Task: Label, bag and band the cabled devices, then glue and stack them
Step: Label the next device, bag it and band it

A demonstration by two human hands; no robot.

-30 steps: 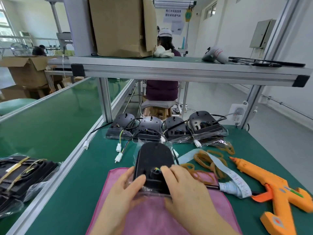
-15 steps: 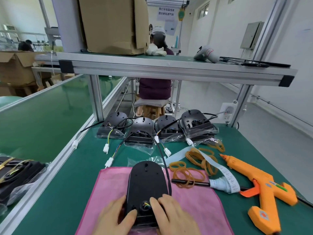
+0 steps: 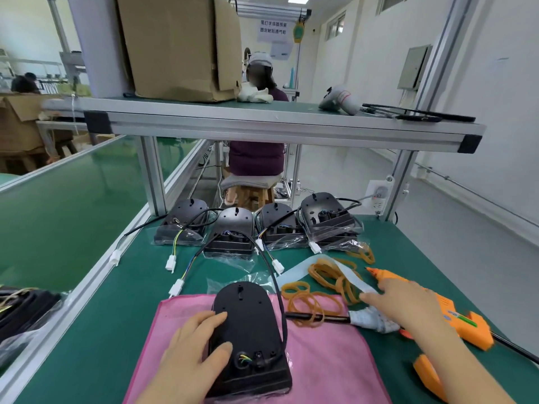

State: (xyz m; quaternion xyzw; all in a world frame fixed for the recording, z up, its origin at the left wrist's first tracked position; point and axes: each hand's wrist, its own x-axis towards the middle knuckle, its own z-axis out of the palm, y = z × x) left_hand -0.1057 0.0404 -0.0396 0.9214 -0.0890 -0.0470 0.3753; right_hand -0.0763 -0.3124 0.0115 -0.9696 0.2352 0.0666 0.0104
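On the pink cloth (image 3: 320, 360), left hand (image 3: 189, 357) rests open-fingered on the device (image 3: 248, 310); right hand (image 3: 408, 301), fingers (image 3: 376, 298) straight, overlies the label strip (image 3: 293, 277).

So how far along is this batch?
Done: four devices at the back are bagged. In hand: left hand rests on a fifth device on the pink cloth; right hand reaches toward label strip and rubber bands. Left: banding, gluing, stacking; glue gun lies unheld.

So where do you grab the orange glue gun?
Best grab the glue gun by its handle, from above on the right. It lies on its side, handle nearest the person, nozzle pointing away, so that probably keeps you clear of the tip.
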